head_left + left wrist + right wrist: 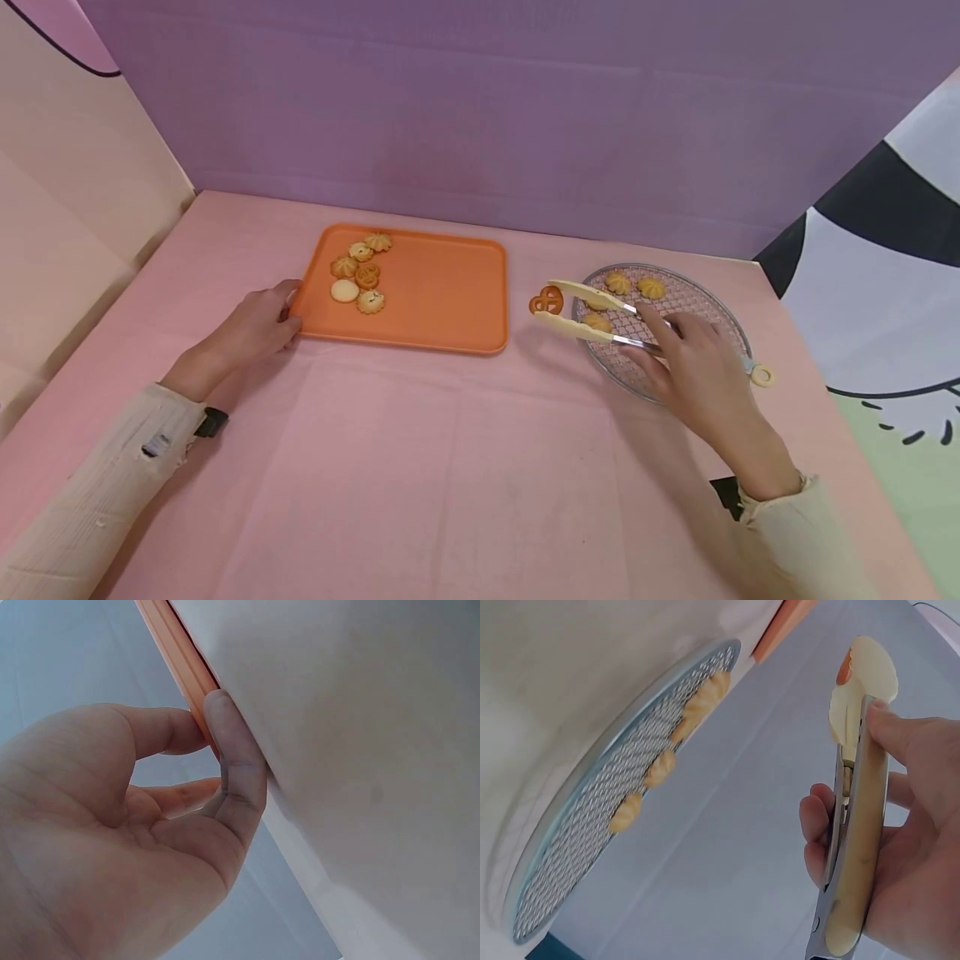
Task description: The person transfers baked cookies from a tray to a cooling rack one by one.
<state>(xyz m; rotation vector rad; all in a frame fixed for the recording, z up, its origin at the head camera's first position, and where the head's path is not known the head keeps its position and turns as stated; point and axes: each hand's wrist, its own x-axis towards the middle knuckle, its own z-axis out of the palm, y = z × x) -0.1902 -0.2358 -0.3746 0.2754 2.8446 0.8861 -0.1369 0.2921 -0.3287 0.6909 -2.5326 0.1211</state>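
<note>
My left hand (258, 321) pinches the left edge of an orange tray (442, 292) between thumb and fingers; the left wrist view shows the tray's rim (180, 660) in that pinch. Several cookies of different shapes, including a pretzel-shaped cookie (367, 276) and a smooth round cookie (344, 291), lie on the tray's left part. My right hand (705, 375) grips metal tongs with cream tips (592, 294). A brown pretzel-shaped cookie (555, 293) is between the tips, in the air between the tray and a round wire mesh rack (705, 304).
Several ridged cookies (652, 288) lie on the mesh rack, partly behind the tongs. A cream ring handle (762, 375) sticks out at its right. Pink cloth (450, 467) covers the table, and a purple wall (450, 125) rises behind it.
</note>
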